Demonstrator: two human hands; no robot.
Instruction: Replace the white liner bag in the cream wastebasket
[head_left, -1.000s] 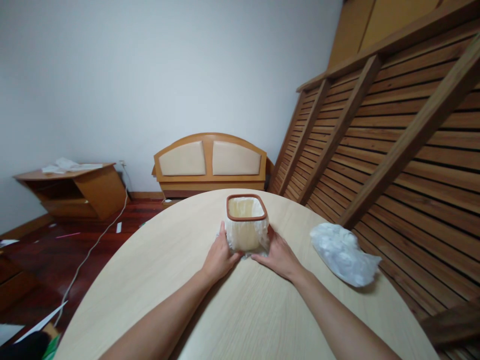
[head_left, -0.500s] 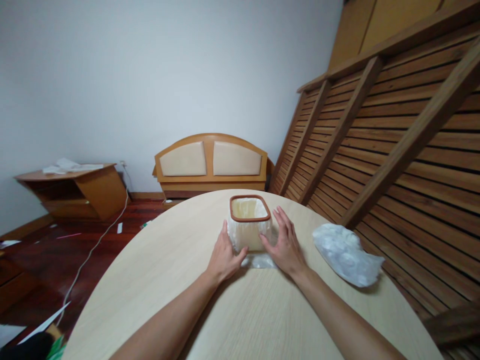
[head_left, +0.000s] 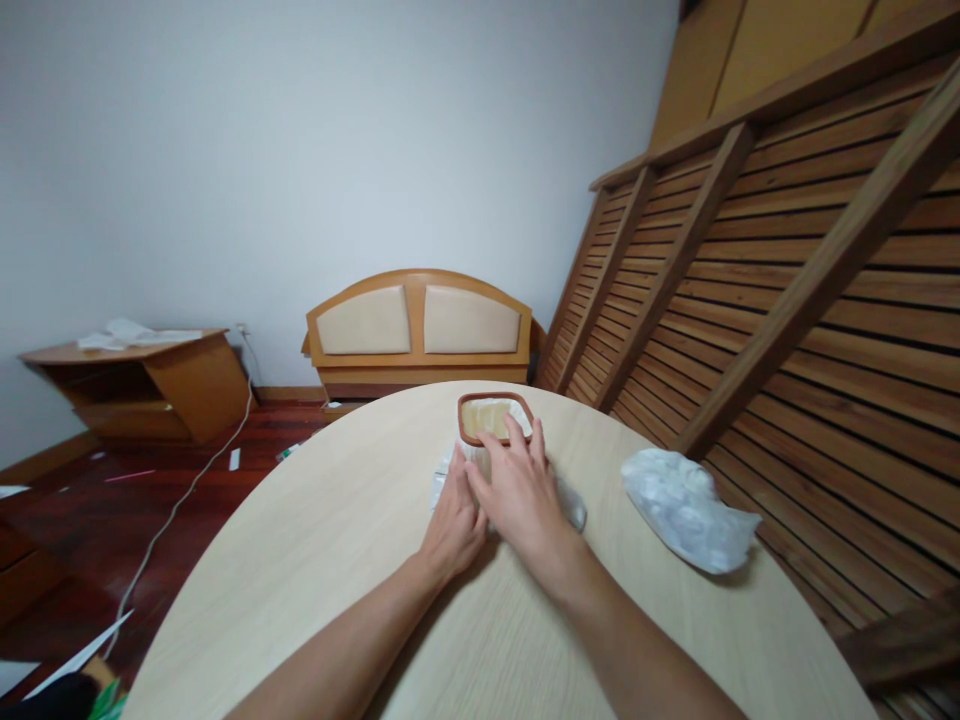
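Note:
A small waste bin (head_left: 489, 460) with a brown rounded-square rim (head_left: 491, 397) stands near the far side of the table. A thin translucent plastic bag (head_left: 572, 503) lines it and hangs loosely around its outside, spreading onto the table at both sides. Against the bin's near face, my left hand (head_left: 456, 522) has its fingers bent around a bit of the bag; its fingertips are partly hidden. My right hand (head_left: 521, 490) lies over the near right part of the bin, fingers spread and reaching across the rim, overlapping the left hand.
On the right of the round table (head_left: 315, 560) lies a crumpled white plastic bag (head_left: 690, 512). A slatted wooden frame (head_left: 720, 300) leans along the right. Behind stand a headboard (head_left: 420, 320) and, at the left, a low cabinet (head_left: 172, 385) with papers. A cable crosses the floor.
My right hand has moved left from the bin's right side to its near face and rim. The left hand has shifted slightly in front. Loose bag now shows at both sides.

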